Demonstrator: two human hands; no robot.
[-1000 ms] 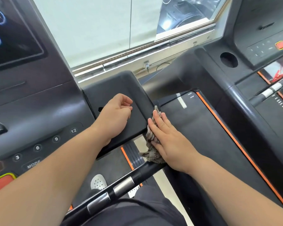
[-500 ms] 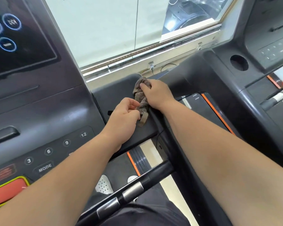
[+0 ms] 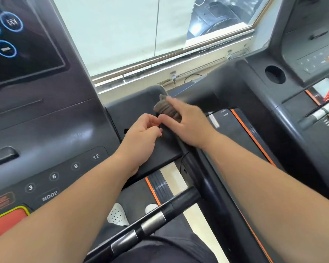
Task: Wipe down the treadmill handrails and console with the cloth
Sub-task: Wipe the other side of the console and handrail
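Our right hand, fingers straight, presses the cloth at the panel's far right corner. Our left hand rests curled beside it; whether it pinches anything, we cannot tell. The console and handrail likely remain. A second ago the cloth was wiping the panel's right edge.

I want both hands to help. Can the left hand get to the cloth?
Probably yes. The left hand sits right beside the cloth, with nothing between them; only the right hand lies over part of it.
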